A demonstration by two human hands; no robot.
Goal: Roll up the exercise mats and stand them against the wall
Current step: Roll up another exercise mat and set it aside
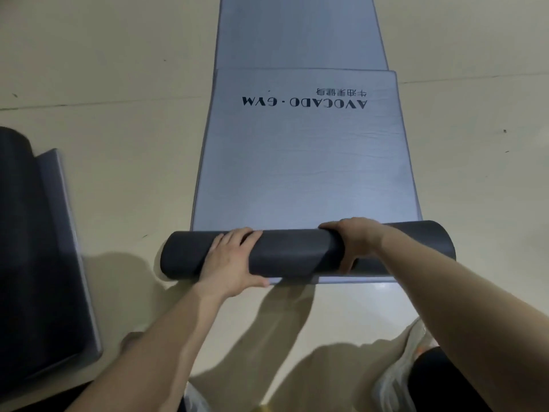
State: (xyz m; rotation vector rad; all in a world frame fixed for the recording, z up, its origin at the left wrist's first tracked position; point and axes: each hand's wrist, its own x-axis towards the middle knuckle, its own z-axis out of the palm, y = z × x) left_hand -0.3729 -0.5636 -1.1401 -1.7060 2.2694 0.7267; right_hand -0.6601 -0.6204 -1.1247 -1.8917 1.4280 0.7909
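3 grey mats are laid on the floor (pixel 118 120): the near mat (pixel 306 168), printed "AVOCADO · GYM" w/ small unreadable characters, the far mat (pixel 300 31) flat beyond it, the left mat (pixel 35 248) part-rolled, and the near mat's dark roll (pixel 297 252) is gripped by 2 hands, left hand (pixel 231 261) & right hand (pixel 355 240), fingers curled over it.
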